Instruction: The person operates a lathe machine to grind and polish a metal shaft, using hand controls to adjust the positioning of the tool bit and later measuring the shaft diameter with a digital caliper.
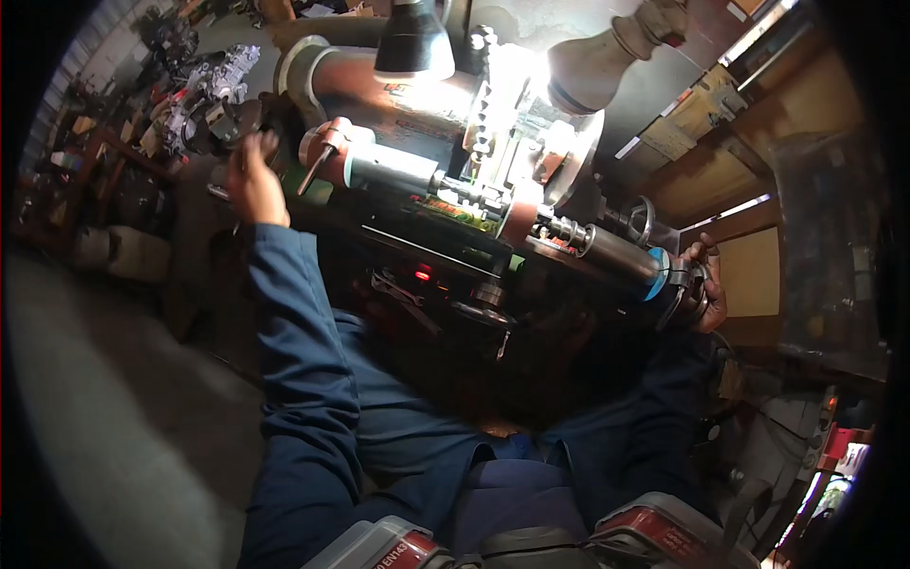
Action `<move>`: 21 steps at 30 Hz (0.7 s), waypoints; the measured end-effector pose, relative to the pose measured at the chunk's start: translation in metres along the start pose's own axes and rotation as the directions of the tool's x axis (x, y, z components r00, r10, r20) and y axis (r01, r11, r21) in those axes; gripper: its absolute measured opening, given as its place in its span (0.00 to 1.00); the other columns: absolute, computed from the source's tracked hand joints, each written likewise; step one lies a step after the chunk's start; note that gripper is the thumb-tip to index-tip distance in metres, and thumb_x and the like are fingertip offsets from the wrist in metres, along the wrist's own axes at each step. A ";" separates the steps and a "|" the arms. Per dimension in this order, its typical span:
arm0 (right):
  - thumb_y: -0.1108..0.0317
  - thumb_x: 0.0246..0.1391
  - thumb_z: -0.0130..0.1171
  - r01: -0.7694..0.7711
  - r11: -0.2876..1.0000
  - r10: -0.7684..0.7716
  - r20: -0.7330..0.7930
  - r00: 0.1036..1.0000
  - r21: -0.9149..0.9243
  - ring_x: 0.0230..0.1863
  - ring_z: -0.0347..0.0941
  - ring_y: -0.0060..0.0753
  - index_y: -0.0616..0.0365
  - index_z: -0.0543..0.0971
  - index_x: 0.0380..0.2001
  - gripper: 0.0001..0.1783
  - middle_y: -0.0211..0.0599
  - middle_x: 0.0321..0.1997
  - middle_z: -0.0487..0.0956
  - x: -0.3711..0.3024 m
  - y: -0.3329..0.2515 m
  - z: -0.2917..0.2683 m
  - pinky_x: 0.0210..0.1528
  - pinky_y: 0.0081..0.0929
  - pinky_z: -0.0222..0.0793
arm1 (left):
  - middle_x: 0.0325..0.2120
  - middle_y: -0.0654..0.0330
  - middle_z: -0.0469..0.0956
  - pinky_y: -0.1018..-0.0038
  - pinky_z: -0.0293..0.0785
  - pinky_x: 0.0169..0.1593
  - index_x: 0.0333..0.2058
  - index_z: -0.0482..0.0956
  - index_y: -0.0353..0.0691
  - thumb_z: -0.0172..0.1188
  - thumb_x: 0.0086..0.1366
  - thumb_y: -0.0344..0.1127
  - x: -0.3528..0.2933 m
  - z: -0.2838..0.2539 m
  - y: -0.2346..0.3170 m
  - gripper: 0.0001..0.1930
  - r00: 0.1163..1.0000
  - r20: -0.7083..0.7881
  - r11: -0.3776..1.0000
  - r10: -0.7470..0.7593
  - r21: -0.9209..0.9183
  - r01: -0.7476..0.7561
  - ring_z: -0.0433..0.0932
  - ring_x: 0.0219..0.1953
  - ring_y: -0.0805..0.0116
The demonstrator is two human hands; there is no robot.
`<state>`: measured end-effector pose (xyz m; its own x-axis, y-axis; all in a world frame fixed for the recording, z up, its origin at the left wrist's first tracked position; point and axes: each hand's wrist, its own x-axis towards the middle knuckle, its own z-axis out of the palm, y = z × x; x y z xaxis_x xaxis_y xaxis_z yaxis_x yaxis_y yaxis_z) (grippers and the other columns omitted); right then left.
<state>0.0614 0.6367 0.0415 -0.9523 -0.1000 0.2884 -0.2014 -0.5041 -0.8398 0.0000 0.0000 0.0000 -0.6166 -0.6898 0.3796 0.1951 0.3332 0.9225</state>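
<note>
At the machine's (393,169) right end, the right hand (709,289) curls its fingers about the metal ring (700,276); beside the left end, the left hand's (256,185) fingers blur, grip untellable. Even pressure, sleeves (289,284) clear of the cylinder (616,258), should serve best.

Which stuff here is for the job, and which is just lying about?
In use, by the look:
- machine
- left hand, near its left end
- right hand, at its right end
- lamp above

Seemingly lying about:
- spanner, below
- metal parts, far left
</note>
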 end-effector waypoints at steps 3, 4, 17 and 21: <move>0.57 0.40 0.58 0.046 0.998 -0.043 -0.100 0.994 0.032 0.49 0.65 0.32 0.66 0.57 0.60 0.44 0.38 0.46 0.64 -0.009 0.008 0.005 0.62 0.48 0.60 | 0.39 0.47 0.79 0.64 0.73 0.45 0.40 0.79 0.36 0.52 0.62 0.38 -0.010 -0.029 -0.040 0.14 0.927 0.285 0.800 -0.245 0.599 0.028 0.79 0.42 0.52; 0.57 0.40 0.58 0.013 1.000 -0.012 -0.086 0.996 0.008 0.48 0.65 0.31 0.66 0.58 0.60 0.44 0.38 0.46 0.64 -0.009 0.002 -0.001 0.60 0.40 0.62 | 0.38 0.46 0.79 0.62 0.73 0.44 0.38 0.80 0.35 0.51 0.61 0.35 -0.022 -0.031 -0.040 0.13 0.854 0.400 0.634 -0.333 0.765 -0.111 0.78 0.40 0.49; 0.56 0.40 0.59 -0.063 0.996 0.061 -0.034 0.998 -0.059 0.48 0.66 0.29 0.64 0.61 0.58 0.41 0.34 0.45 0.61 -0.010 -0.011 -0.008 0.53 0.23 0.64 | 0.43 0.44 0.77 0.57 0.72 0.49 0.43 0.77 0.36 0.55 0.65 0.42 -0.119 0.032 -0.080 0.16 0.708 0.706 0.655 -0.018 0.544 -0.525 0.75 0.46 0.44; 0.57 0.41 0.59 -0.074 0.997 0.073 -0.044 0.996 -0.018 0.50 0.67 0.32 0.65 0.60 0.58 0.41 0.35 0.45 0.61 -0.011 -0.014 -0.009 0.54 0.27 0.66 | 0.41 0.44 0.78 0.55 0.73 0.47 0.41 0.79 0.35 0.54 0.65 0.44 -0.127 0.044 -0.084 0.17 0.703 0.711 0.577 -0.013 0.580 -0.575 0.76 0.45 0.43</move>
<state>0.0732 0.6527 0.0463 -0.9737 -0.0987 0.2054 -0.1343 -0.4796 -0.8672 0.0280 0.0876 -0.1290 -0.9783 -0.0328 0.2045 0.0248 0.9617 0.2730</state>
